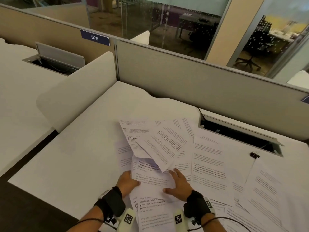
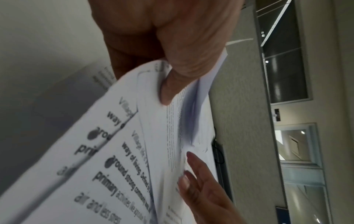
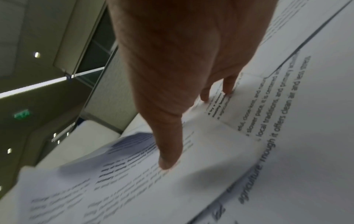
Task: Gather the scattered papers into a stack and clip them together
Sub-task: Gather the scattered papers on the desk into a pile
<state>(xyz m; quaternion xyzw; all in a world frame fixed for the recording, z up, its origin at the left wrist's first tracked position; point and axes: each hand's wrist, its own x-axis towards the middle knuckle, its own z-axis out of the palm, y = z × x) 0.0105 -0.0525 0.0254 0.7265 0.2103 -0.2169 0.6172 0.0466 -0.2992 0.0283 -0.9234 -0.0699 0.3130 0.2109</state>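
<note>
Left hand (image 1: 126,181) pinches the left edge of a few gathered sheets (image 1: 151,180), thumb on top; right hand (image 1: 178,183) lies flat, fingers spread, pressing them down; remaining papers (image 1: 209,163) fan from 12 to 3 o'clock across the counter (image 1: 80,156), nearer the right hand; binder clip (image 1: 254,155), probably untouched, sits at 2 o'clock, well apart, right hand's reach.

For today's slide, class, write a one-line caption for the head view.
Left hand grips and right hand presses printed papers scattered beside a binder clip.
</note>
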